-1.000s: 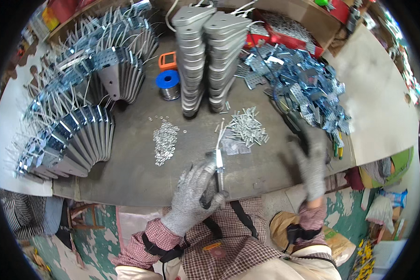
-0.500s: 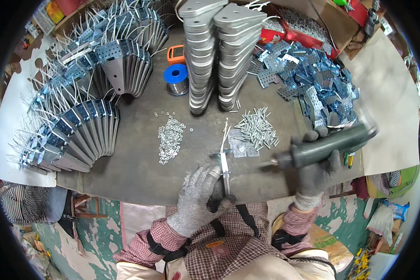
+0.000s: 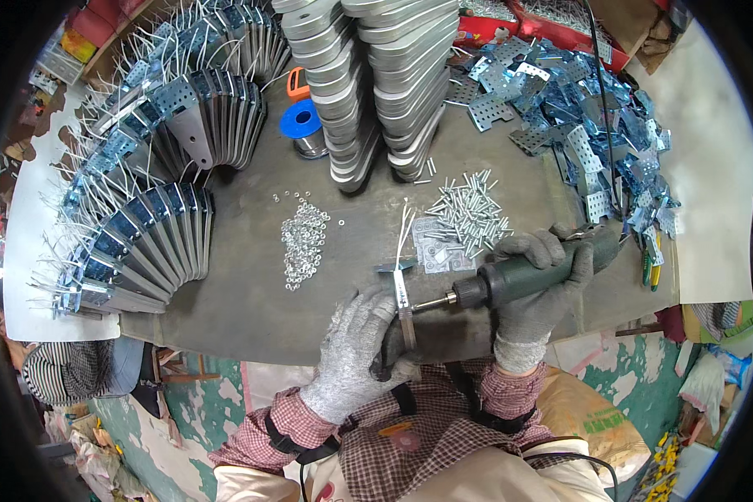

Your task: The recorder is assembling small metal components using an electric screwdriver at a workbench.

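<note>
Metal plate with white wires is held on its edge, nearer to the person than the screw pile and slightly left of it. Gloved fingers of the left hand are clamped on this plate. Right hand has its fingers wrapped around a green power driver, whose bit points at the plate's side (exact contact I cannot tell). Beyond the pile rise 2 stacks of grey plates; loose nuts lie left of it.

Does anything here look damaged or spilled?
The green floor looks worn, with pale patches breaking its colour. On the table, a few small metal rings lie apart from their heap, more strays than a spill.
</note>
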Tool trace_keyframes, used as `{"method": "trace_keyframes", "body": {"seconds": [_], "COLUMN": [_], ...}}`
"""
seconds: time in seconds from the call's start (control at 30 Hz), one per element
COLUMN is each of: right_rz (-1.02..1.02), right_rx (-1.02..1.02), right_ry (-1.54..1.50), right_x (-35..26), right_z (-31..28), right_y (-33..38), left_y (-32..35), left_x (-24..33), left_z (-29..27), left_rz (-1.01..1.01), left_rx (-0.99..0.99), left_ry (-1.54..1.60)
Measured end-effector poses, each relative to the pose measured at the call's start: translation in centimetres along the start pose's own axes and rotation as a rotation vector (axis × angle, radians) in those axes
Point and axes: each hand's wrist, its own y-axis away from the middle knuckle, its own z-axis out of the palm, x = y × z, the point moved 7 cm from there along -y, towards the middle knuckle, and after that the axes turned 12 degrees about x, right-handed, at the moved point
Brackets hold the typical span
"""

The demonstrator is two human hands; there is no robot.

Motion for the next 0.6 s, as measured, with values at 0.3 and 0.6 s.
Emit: {"method": "trace_keyframes", "body": {"seconds": [0.3,0.6], "right_rz": [-0.018,-0.021], "right_rx": [0.073,0.072], "right_ry": [0.036,0.041], "right_x": [0.1,0.0], "right_z": [0.3,-0.2], "right_y": [0.0,-0.2], "left_y": [-1.4,-10.1], "left_x": [-0.1,-2.9], "left_z": [-1.0,-4.7], "left_rz": [-0.038,0.36], "left_rx": [-0.056,0.092], "left_ry": [0.056,-0.727]}}
